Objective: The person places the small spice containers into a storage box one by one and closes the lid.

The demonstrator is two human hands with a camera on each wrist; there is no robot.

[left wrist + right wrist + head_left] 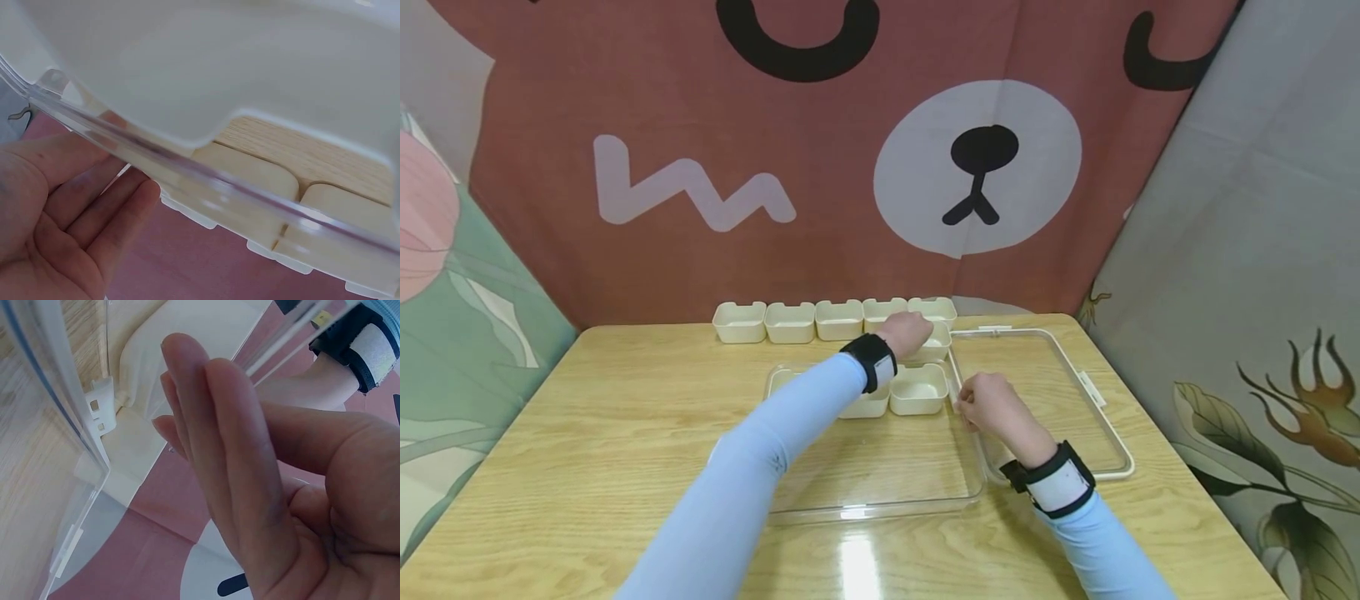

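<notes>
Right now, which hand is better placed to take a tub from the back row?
Probably the left hand: it is already close to the back row of tubs. The right hand is farther from them, near the clear box's right side.

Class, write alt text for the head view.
A person's left hand reaches over a clear box holding cream containers, the right hand by its right wall. Five more containers stand in a row behind; a white-rimmed lid lies right.
</notes>
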